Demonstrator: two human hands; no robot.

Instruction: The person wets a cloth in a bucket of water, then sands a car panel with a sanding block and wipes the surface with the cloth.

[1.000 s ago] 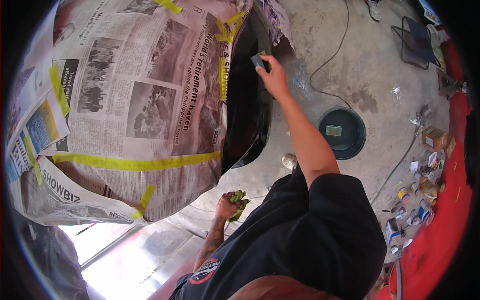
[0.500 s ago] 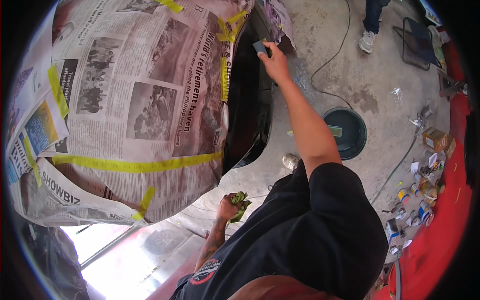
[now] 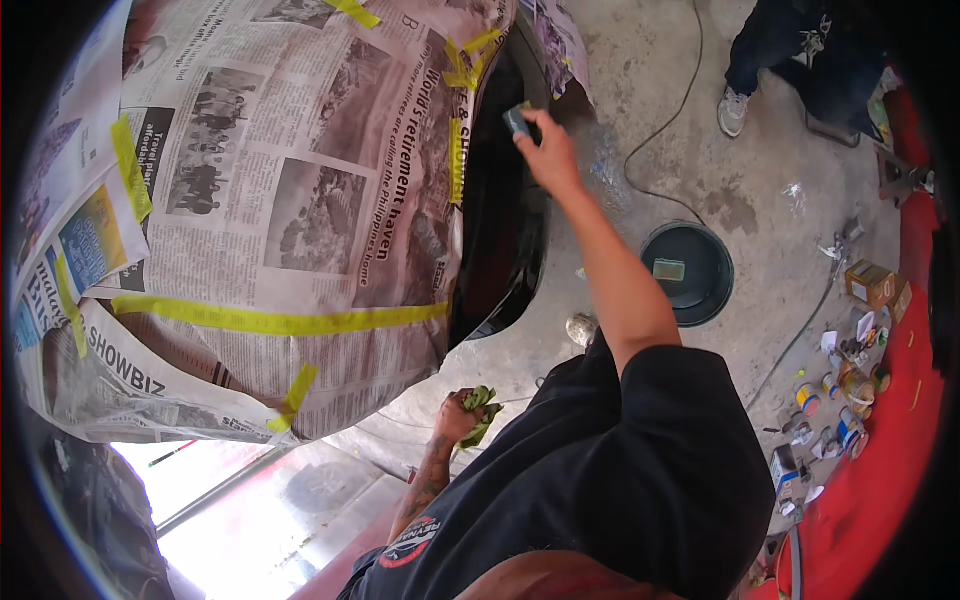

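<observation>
My right hand reaches out to the upper middle, its fingers closed around a small grey sanding block. The block is at the glossy black car panel; I cannot tell if it presses on it. Newspaper sheets cover the rest of the car part, held by strips of yellow masking tape. Lower down, near the edge of the newspaper, my left hand is closed on a crumpled green cloth.
A dark round bucket with a rectangular pad inside stands right of my forearm. A cable runs over the concrete floor. Bottles, cans and a cardboard box line the right side. Another person's shoe is at the upper right.
My right hand and the block have moved slightly down in the picture. The other person at the upper right has come further into view, over the folding chair. My left hand keeps the cloth.
</observation>
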